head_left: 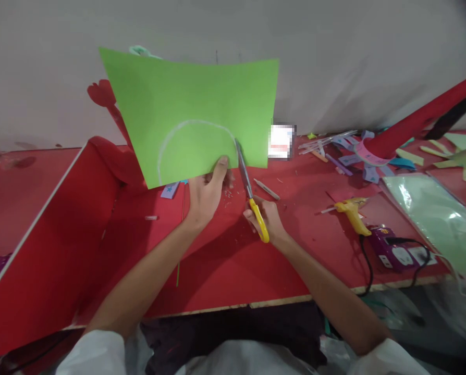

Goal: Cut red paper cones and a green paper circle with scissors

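A large sheet of bright green paper [197, 99] is held up in front of me, with a white curved line drawn on it like an arch. My left hand [207, 195] grips its lower edge, thumb on the near face and fingers hidden behind. In my right hand [270, 216] is a pair of scissors [258, 219] with yellow handles. Its blades point up and lie at the paper's lower right, with the tip near the right side of the drawn curve. Whether the blades are closed is hard to make out.
A red table [217, 271] carries a yellow glue gun [352, 213], a purple box [391, 250] with a black cable, and a pale pencil-like stick [267, 189]. Paper strips [369, 156] and a clear plastic sleeve [432, 208] lie right. A red partition [72, 224] stands left.
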A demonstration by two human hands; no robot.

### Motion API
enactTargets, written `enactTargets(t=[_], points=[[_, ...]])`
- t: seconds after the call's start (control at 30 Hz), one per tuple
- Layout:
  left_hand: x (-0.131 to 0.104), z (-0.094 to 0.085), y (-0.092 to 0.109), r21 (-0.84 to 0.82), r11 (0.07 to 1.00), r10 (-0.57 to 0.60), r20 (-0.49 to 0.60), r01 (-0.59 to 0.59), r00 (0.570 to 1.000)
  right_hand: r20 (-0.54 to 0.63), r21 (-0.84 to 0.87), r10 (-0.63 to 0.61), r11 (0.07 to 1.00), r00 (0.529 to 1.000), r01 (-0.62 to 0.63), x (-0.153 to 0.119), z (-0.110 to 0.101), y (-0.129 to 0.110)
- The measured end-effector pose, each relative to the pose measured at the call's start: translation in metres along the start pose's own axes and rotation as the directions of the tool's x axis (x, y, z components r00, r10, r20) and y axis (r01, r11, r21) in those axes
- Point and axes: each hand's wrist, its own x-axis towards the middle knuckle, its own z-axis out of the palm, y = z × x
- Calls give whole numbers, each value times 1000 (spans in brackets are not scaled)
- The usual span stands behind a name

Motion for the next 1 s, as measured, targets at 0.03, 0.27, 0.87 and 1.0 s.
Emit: enactTargets(t=[0.03, 0.27, 0.87, 1.0], points=[[0, 0, 0, 0, 1000, 2, 0, -2, 1000, 3, 0, 2, 1000, 1000, -2, 0, 0, 0], [0, 0, 2, 7, 1000, -6, -6, 6, 1000, 11, 14, 23, 1000, 1000, -23, 1, 0, 0], [1, 2, -2, 56, 997, -57, -54, 60, 997, 68, 219, -65, 975, 996, 49, 6, 15, 17], [-2, 3, -5, 42, 995, -95, 11, 94, 995, 80, 242, -68, 969, 994, 47, 10, 18, 21]])
